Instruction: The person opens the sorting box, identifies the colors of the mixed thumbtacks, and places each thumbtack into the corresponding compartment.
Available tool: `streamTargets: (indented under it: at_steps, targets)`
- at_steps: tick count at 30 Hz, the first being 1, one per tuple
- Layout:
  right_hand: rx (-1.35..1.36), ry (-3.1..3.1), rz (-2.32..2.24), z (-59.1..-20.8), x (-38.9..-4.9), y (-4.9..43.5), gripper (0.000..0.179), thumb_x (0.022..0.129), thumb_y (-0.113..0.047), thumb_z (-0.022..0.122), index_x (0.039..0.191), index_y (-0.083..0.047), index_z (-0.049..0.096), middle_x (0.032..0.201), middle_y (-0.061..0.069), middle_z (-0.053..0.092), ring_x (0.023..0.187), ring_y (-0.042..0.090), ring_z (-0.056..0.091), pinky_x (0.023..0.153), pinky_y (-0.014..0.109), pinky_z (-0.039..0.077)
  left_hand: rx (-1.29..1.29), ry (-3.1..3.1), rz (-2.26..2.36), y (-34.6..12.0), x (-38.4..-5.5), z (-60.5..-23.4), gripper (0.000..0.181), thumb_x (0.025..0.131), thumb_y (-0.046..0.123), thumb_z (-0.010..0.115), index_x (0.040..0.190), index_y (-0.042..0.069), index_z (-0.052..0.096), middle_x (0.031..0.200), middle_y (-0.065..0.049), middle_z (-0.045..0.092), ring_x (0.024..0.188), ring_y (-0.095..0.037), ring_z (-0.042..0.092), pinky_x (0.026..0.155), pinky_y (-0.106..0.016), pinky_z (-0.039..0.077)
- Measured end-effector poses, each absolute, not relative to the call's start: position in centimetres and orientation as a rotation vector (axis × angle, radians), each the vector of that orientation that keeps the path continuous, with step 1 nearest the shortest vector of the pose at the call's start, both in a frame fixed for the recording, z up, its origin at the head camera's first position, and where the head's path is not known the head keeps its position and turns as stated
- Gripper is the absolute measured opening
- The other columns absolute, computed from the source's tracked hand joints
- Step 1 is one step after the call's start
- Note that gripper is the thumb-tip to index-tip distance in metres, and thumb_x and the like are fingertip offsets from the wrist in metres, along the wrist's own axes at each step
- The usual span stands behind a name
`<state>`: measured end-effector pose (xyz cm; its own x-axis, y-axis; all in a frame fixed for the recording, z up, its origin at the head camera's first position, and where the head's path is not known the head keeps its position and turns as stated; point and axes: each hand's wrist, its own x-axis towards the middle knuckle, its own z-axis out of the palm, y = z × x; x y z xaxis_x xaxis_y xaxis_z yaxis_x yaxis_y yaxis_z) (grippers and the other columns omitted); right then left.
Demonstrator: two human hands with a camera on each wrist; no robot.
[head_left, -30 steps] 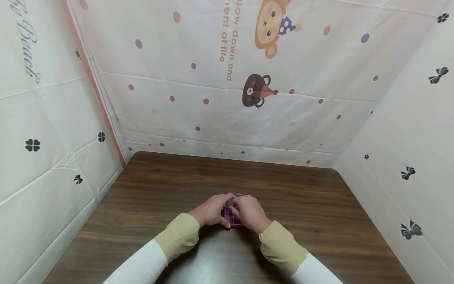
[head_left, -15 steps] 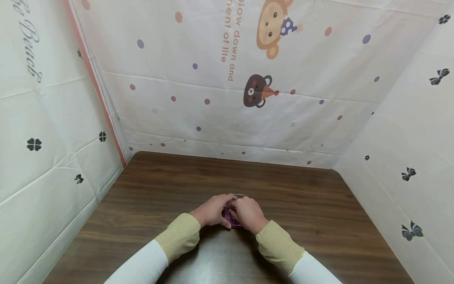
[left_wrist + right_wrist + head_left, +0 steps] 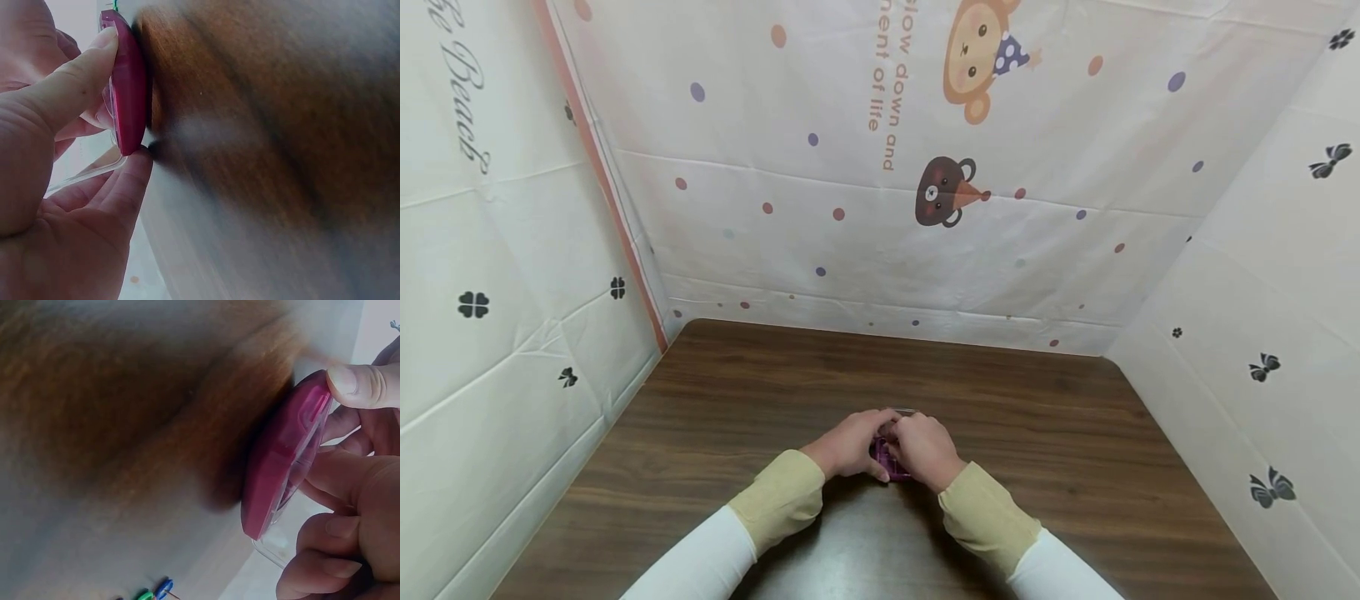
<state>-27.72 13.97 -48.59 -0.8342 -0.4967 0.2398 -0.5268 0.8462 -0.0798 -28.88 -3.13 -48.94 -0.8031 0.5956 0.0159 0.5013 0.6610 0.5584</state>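
A small magenta case [image 3: 281, 456] with a clear lid [image 3: 269, 553] lies on the table between both hands. In the head view my left hand [image 3: 850, 442] holds its left side. The left wrist view has the left thumb [image 3: 103, 40] on the near edge and fingers [image 3: 128, 181] against the far end. My right hand [image 3: 927, 450] bends over the case from the right. In the right wrist view its other fingers [image 3: 328, 550] are curled, while the thumb and forefinger tips go behind the case's rim. Whether they pinch anything is hidden.
A green push pin [image 3: 145, 594] and a blue push pin [image 3: 164, 587], with a thin metal needle showing, appear at the lower edge of the right wrist view. The brown wooden table [image 3: 760, 367] is enclosed by printed white sheets [image 3: 737, 242].
My right hand has shifted slightly left over the case, covering more of it. The left hand and the case stay in place.
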Motion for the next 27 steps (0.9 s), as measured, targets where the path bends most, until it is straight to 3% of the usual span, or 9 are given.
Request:
streamTargets:
  at_steps: [8, 18, 27]
  targets:
    - [0.784, -2.853, 0.268, -48.1, -27.6, 14.0, 0.01, 0.082, -0.018, 0.081, 0.075, -0.019, 0.074, 0.071, -0.001, 0.072, 0.065, 0.02, 0.067, 0.059, 0.041, 0.055, 0.891, 2.698, 0.828, -3.1, -28.9, -49.0, 0.084, 0.068, 0.028, 0.097, 0.14, 0.02, 0.054, 0.133, -0.003, 0.063, 0.123, -0.022, 0.059, 0.105, -0.041, 0.049]
    - [0.909, -2.826, 0.488, -47.3, -28.1, 16.4, 0.008, 0.09, -0.02, 0.079, 0.085, -0.013, 0.081, 0.082, -0.003, 0.077, 0.071, 0.007, 0.067, 0.065, 0.026, 0.055, 0.875, 2.688, 0.834, -3.1, -28.8, -48.9, 0.083, 0.07, 0.029, 0.096, 0.14, 0.023, 0.053, 0.133, -0.003, 0.063, 0.12, -0.021, 0.061, 0.101, -0.041, 0.052]
    - [0.936, -2.915, 0.446, -46.7, -28.6, 21.0, 0.015, 0.09, -0.024, 0.079, 0.1, -0.013, 0.08, 0.087, -0.006, 0.065, 0.076, 0.006, 0.058, 0.068, 0.026, 0.051, 0.852, 2.659, 0.877, -3.1, -28.7, -48.7, 0.083, 0.07, 0.025, 0.096, 0.14, 0.023, 0.053, 0.134, -0.005, 0.064, 0.117, -0.021, 0.062, 0.102, -0.041, 0.052]
